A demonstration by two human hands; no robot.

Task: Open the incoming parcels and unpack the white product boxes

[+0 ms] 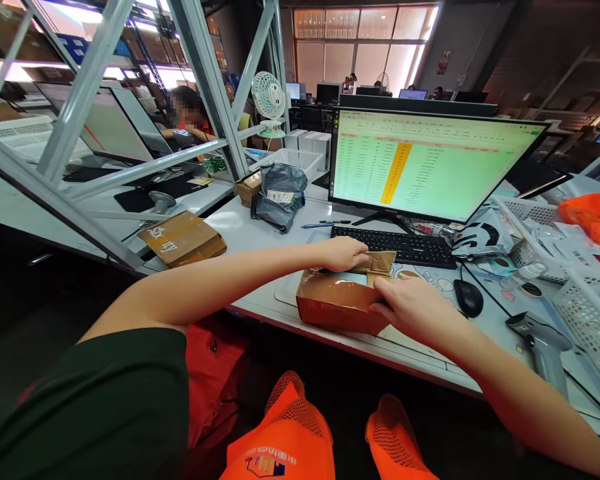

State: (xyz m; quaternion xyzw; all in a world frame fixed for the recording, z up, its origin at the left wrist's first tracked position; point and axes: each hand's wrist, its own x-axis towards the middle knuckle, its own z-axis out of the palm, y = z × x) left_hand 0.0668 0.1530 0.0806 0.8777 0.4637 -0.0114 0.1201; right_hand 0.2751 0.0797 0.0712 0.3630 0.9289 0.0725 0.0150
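At left on the bench [250,220], a taped carton [183,239] lies near a grey plastic parcel [281,195]. The left hand [344,254] has its fingers closed on a raised flap of the cardboard box [339,303], which sits at the bench's front edge, before the keyboard [394,247]. The right hand [397,300] grips the box's right side, thumb and fingers pinched together; rightward lie a mouse [468,297] and a scanner [543,340].

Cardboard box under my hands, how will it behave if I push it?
The box will probably slide rather than tip, being low and wide. Its raised flap would likely bend if pushed, as it looks thin and creased. The shiny front may feel slightly slippery.
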